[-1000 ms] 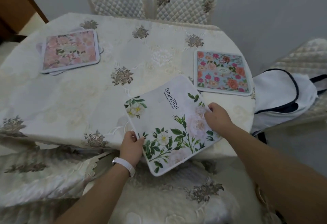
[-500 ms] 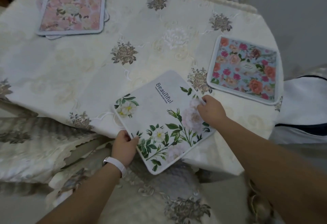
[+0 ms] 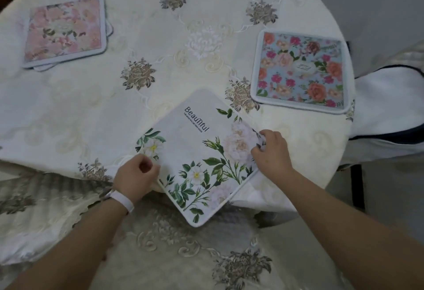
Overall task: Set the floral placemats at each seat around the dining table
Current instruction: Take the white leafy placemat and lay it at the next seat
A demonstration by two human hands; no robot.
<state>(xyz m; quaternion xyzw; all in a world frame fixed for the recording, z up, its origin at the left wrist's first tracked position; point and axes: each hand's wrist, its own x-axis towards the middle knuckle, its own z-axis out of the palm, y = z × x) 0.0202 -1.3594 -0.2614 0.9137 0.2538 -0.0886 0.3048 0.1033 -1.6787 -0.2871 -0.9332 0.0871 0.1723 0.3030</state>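
Both hands, left hand [image 3: 135, 178] and right hand [image 3: 270, 152], seemingly pinch with closed fingers the white placemat [image 3: 197, 152] overhanging the tabletop [image 3: 91, 106] edge.

Soft, even, somewhat dim illumination is observed, with no single source identifiable and no glare recorded on the tablecloth [image 3: 68, 110]. Only faint shadows are cast, chiefly under the table edge and beneath the white placemat [image 3: 197, 152]. Wide-angle distortion is seen at the frame edges, where the table outline is bowed, and slight blur is noted throughout, strongest on the pink placemat [image 3: 64, 30].
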